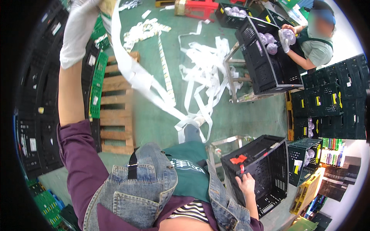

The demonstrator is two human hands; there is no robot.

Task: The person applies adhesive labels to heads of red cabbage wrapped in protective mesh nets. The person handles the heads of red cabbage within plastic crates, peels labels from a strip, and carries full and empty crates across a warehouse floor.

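My left hand [79, 30], in a white glove, is raised at the upper left against a tan and green object [108, 8], perhaps a roll; its fingers are partly cut off, so its hold is unclear. Beside it, a long white paper strip [144, 79] runs down to a heap of white strips [203, 59] on the floor and around my shoe. My bare right hand [247, 183] grips the near rim of a tilted black plastic crate [235, 166], close to red tape [242, 168]. The crate looks empty and leans on a metal stand [215, 153].
A co-worker [316, 49] holds a netted purple-white ball [288, 36] over another black crate [260, 69]. A wooden pallet [115, 115] and stacked black crates [37, 115] stand left. More crates [318, 98] are stacked right. Printed strips [141, 33] and a red plastic stool [201, 8] lie ahead.
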